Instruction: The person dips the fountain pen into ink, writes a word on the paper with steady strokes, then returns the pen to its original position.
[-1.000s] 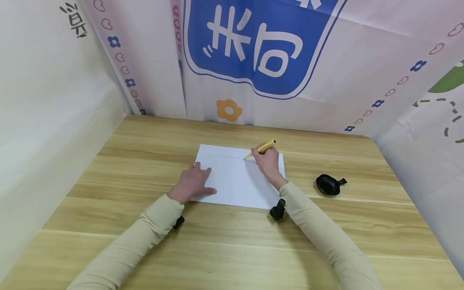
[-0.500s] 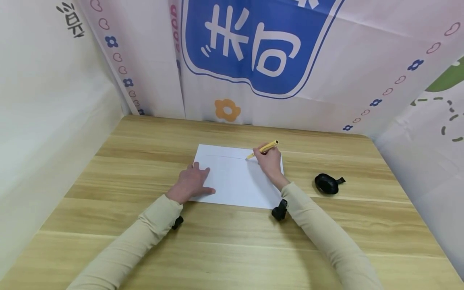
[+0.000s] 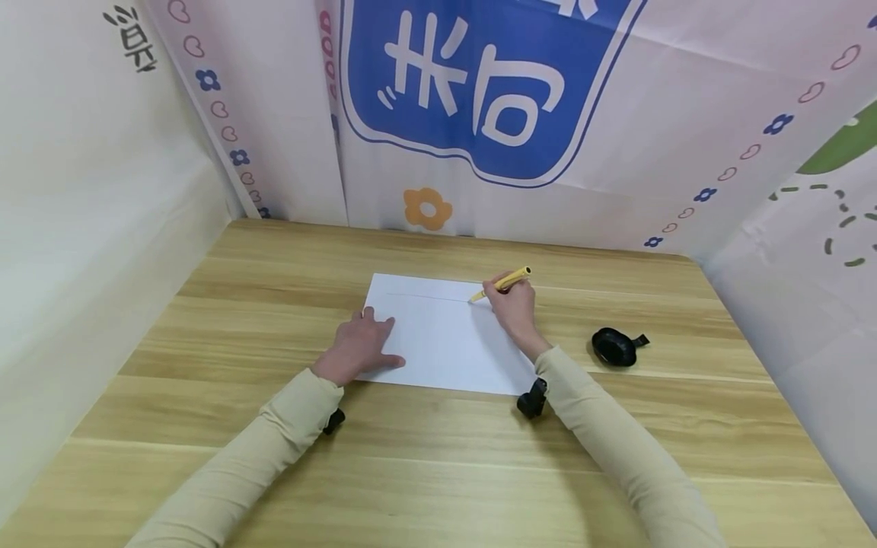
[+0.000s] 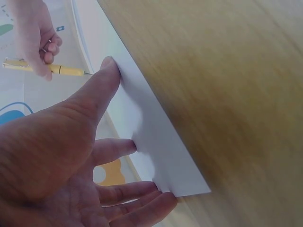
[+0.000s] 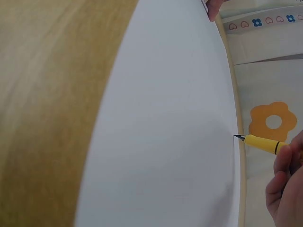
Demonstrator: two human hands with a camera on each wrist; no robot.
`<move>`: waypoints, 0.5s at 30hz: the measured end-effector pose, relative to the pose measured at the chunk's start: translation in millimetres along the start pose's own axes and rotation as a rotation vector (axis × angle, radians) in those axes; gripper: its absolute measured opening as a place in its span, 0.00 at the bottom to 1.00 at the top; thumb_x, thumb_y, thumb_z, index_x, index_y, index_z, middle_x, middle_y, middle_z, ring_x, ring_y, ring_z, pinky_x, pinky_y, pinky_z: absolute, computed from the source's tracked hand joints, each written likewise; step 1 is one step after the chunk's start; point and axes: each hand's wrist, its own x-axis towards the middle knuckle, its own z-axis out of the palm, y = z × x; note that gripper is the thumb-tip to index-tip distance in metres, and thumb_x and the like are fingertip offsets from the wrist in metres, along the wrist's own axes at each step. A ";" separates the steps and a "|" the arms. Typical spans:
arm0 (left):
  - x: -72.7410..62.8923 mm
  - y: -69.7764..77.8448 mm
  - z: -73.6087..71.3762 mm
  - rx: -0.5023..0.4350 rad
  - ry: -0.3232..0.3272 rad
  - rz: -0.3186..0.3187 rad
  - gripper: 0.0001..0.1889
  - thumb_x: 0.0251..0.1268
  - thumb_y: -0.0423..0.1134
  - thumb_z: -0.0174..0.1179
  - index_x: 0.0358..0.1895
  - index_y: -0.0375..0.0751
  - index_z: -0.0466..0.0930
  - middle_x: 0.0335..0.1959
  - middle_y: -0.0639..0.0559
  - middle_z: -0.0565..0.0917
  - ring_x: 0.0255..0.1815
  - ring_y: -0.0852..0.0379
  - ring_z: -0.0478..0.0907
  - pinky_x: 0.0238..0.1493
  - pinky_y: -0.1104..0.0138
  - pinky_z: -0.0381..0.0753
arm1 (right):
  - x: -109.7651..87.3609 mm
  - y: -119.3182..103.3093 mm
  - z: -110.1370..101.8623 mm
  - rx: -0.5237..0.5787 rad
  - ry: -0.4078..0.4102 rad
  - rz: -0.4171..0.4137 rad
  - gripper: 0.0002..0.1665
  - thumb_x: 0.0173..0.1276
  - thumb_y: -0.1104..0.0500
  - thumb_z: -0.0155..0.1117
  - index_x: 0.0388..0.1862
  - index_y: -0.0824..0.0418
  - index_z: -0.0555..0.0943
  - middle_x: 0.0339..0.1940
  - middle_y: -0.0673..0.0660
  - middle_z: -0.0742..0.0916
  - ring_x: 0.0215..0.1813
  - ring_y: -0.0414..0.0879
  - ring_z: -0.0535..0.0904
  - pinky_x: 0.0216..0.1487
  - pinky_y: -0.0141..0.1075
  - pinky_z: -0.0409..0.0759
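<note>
A white sheet of paper (image 3: 438,346) lies on the wooden table, with one thin, nearly straight line (image 3: 425,297) across its upper part. My right hand (image 3: 515,306) pinches a yellow fountain pen (image 5: 262,143) near the sheet's upper right. The pen slants, and its dark nib (image 5: 240,137) meets the paper at the line's right end. Over the sheet's left edge my left hand (image 3: 359,344) rests with fingers spread; in the left wrist view its thumb (image 4: 108,71) and fingertips press on the paper.
A black oval object (image 3: 614,347) with a short tab lies on the table (image 3: 692,426) to the right of the paper. Black wrist devices (image 3: 532,399) hang under both sleeves. A printed cloth backdrop (image 3: 301,152) rises behind the table's far edge.
My right hand and the pen have slid slightly right along the paper, and the line has grown longer. My left hand keeps its place on the sheet. The head view has shifted a little.
</note>
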 end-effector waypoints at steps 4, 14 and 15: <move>-0.8 -0.2 -0.7 -0.006 -0.001 -0.002 0.40 0.54 0.60 0.63 0.64 0.36 0.70 0.53 0.29 0.72 0.53 0.37 0.71 0.40 0.51 0.79 | 0.5 1.9 -0.6 0.004 0.004 0.009 0.09 0.63 0.56 0.62 0.34 0.63 0.81 0.27 0.59 0.85 0.19 0.36 0.74 0.22 0.28 0.73; 0.8 -1.4 0.5 -0.007 -0.007 -0.006 0.40 0.54 0.61 0.63 0.64 0.36 0.69 0.53 0.29 0.72 0.52 0.36 0.71 0.39 0.51 0.79 | -0.3 3.1 -5.6 0.021 0.011 0.009 0.07 0.62 0.59 0.61 0.33 0.63 0.81 0.26 0.58 0.84 0.19 0.39 0.75 0.21 0.28 0.72; 0.8 -1.5 0.5 -0.009 -0.007 -0.006 0.40 0.54 0.60 0.63 0.64 0.36 0.69 0.53 0.29 0.72 0.52 0.36 0.71 0.38 0.51 0.79 | -0.5 3.0 -6.3 0.019 0.011 0.012 0.08 0.62 0.58 0.61 0.33 0.63 0.81 0.26 0.58 0.84 0.18 0.39 0.75 0.21 0.29 0.72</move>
